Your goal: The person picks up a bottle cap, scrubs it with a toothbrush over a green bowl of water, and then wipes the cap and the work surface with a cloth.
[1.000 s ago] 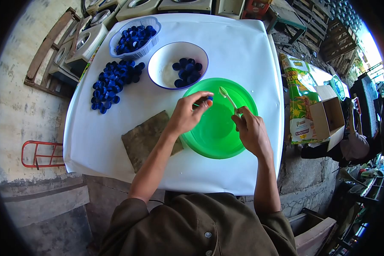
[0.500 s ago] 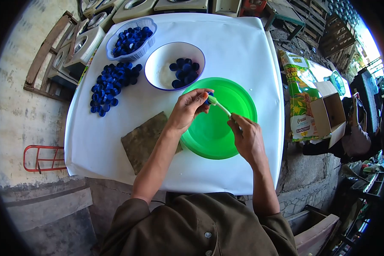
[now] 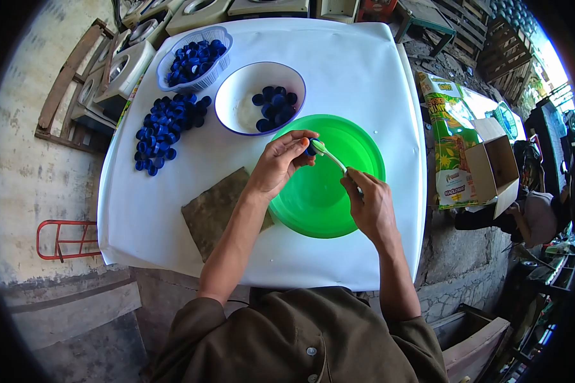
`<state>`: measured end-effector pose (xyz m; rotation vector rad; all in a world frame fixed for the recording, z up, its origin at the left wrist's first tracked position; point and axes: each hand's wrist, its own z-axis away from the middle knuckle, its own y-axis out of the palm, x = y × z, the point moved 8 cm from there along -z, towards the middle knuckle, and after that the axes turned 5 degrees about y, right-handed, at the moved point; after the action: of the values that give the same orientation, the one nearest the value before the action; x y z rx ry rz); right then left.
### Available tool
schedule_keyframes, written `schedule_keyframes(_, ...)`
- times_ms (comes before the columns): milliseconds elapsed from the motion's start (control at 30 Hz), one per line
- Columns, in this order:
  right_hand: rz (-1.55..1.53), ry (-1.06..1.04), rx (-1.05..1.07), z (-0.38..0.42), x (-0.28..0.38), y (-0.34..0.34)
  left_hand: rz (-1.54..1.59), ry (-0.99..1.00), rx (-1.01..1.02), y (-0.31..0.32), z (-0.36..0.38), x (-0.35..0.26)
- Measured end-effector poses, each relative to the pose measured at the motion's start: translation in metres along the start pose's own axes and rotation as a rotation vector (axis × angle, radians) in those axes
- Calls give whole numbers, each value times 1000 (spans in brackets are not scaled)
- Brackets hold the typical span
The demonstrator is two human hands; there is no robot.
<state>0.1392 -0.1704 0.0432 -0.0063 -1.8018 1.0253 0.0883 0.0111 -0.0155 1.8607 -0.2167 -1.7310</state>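
Over the green basin (image 3: 367, 191), my left hand (image 3: 280, 163) pinches a blue cap (image 3: 310, 149) between its fingers. My right hand (image 3: 368, 201) is closed on the pale handle of a small brush (image 3: 331, 157), whose green-and-white head touches the cap. Behind the basin stands a white bowl (image 3: 233, 96) with a blue rim, holding several blue caps (image 3: 276, 107) and something whitish. A pale blue basket (image 3: 218, 72) full of blue caps is at the back left. In front of it lies a loose pile of blue caps (image 3: 163, 131) on the white table.
A flat brownish square slab (image 3: 212, 210) lies partly under my left forearm. To the right of the table are colourful sacks (image 3: 452, 150), an open cardboard box (image 3: 489, 167) and a person (image 3: 538, 220). A red metal frame (image 3: 64, 239) stands left.
The brush head has shifted and turned slightly against the cap. Both hands stay in nearly the same place. The person at the far right has moved a little.
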Motion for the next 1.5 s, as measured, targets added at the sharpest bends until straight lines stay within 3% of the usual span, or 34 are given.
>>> schedule_keyframes(400, 24, 9, 28, 4, 3, 0, 36, -60, -20, 2, 1, 2)
schedule_keyframes(533, -102, 61, 49, 2, -3, -2, 59, -50, 19, -2, 0, 5)
schedule_keyframes(667, -12, -7, -11, 1, 2, -5, 91, -26, 19, 0, 0, 2)
schedule_keyframes(800, -172, -2, 18, 3, 0, 2, 103, 10, 26, 2, 1, -3)
schedule_keyframes(900, -75, 47, 2, -3, 1, -9, 138, -4, 55, 0, 1, 1)
schedule_keyframes(1033, -38, -63, 10, 4, 12, -2, 116, 3, 30, -2, 0, 0)
schedule_keyframes(1167, -148, 86, 50, 1, -1, -4, 141, 31, 33, 4, 0, -3)
schedule_keyframes(1500, -141, 22, 16, 2, 1, -6, 208, -44, 68, -1, 1, 4)
